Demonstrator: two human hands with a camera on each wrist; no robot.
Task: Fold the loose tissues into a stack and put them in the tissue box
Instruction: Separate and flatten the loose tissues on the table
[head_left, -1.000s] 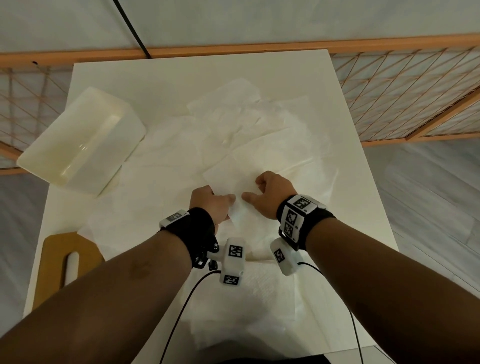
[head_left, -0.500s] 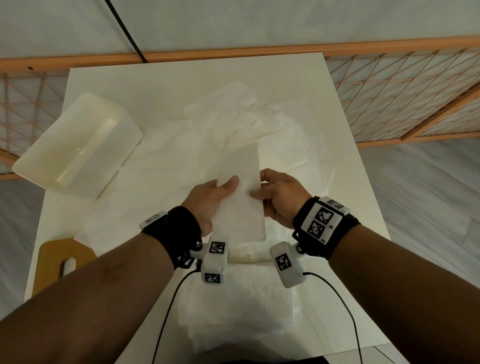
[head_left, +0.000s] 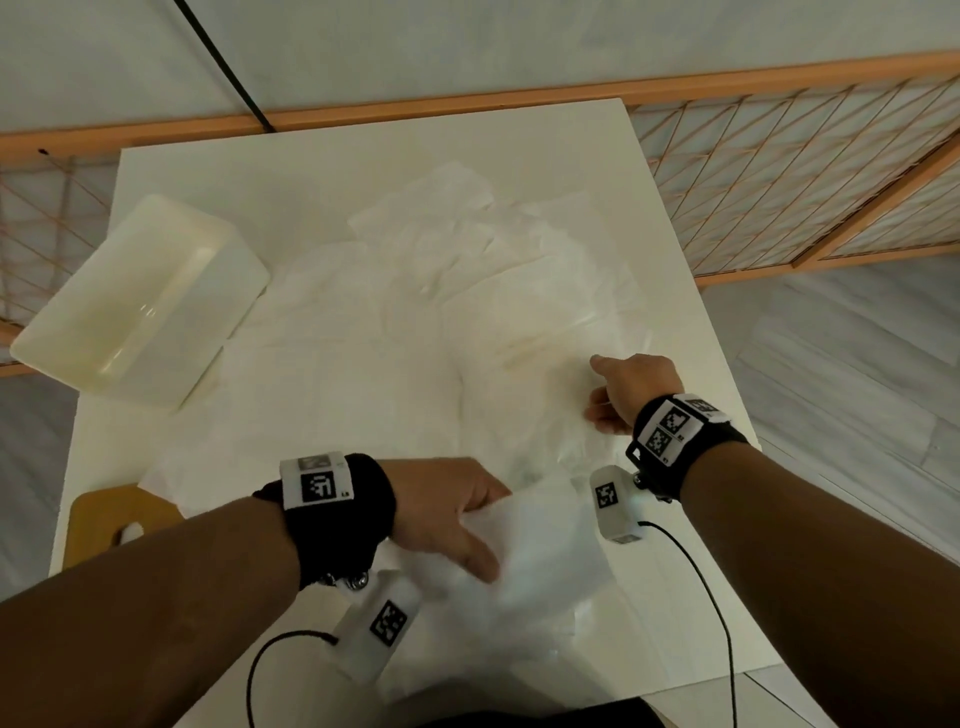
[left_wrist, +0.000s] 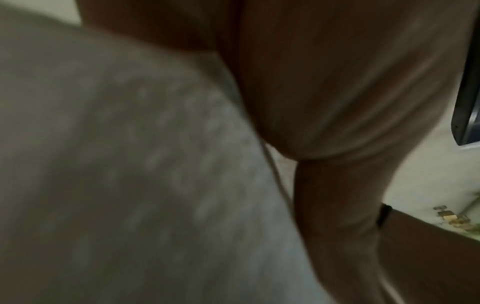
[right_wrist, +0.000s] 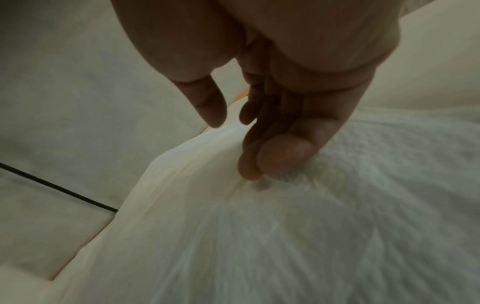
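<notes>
Loose white tissues (head_left: 415, 332) lie spread over the white table (head_left: 311, 176). My left hand (head_left: 483, 530) grips a folded tissue (head_left: 550, 556) by its left edge, thumb on top, low over a stack of folded tissues (head_left: 493, 649) at the near edge. In the left wrist view the folded tissue (left_wrist: 130, 164) is a blur beside the palm. Out to the right, my right hand (head_left: 597, 395) pinches a loose tissue (right_wrist: 259, 226) between thumb and fingers (right_wrist: 249, 168), which pulls it into a peak. The open white tissue box (head_left: 135, 296) sits tilted at the table's left edge.
A wooden lid with a slot (head_left: 104, 525) lies at the near left corner. An orange wooden lattice rail (head_left: 779, 171) runs behind and to the right of the table. Black cables (head_left: 701, 571) trail from both wrist cameras over the near edge.
Both hands held the folded tissue upright mid-table. My left hand has brought it back toward me over the stack. My right hand let go and moved right onto a loose tissue.
</notes>
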